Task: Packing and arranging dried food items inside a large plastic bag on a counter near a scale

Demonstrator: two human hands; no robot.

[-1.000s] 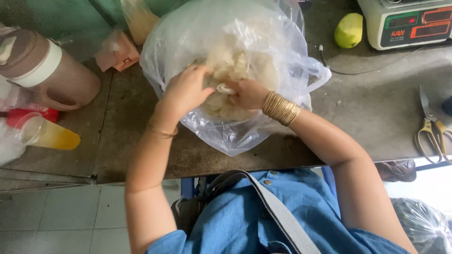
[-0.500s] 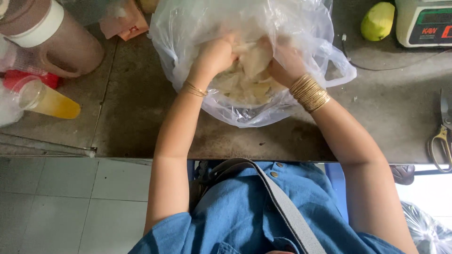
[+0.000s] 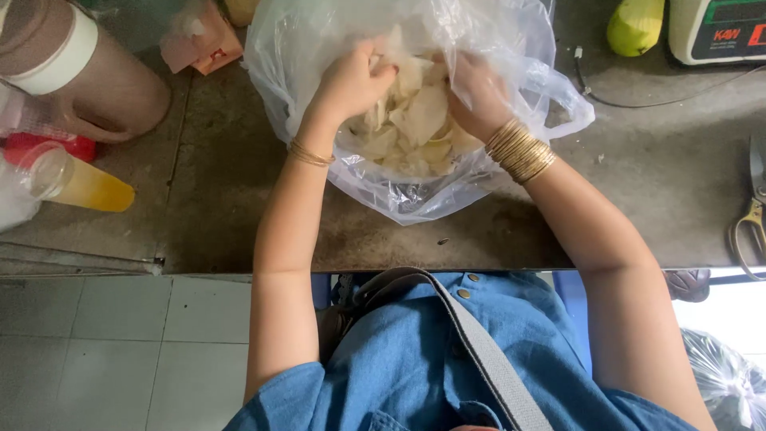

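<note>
A big clear plastic bag [image 3: 415,195] lies open on the grey counter [image 3: 638,191], filled with pale, thin crisp-like pieces [image 3: 415,120]. My left hand [image 3: 351,80] is inside the bag's mouth, fingers curled around some of the pale pieces. My right hand [image 3: 479,96], with several gold bangles at the wrist, is also in the bag, partly veiled by the plastic, gripping pieces and film on the right side. A thin gold bracelet circles my left wrist.
At the left lie a brown-and-white jug [image 3: 72,72], a cup of yellow liquid [image 3: 80,183] and a red lid [image 3: 48,145]. A yellow-green object [image 3: 634,25] and a scale [image 3: 718,28] sit at the back right. Scissors [image 3: 750,215] lie at the right edge.
The view has shifted so the bag sits higher in frame. Both hands have pushed deeper into the bag and closed on the pale pieces.
</note>
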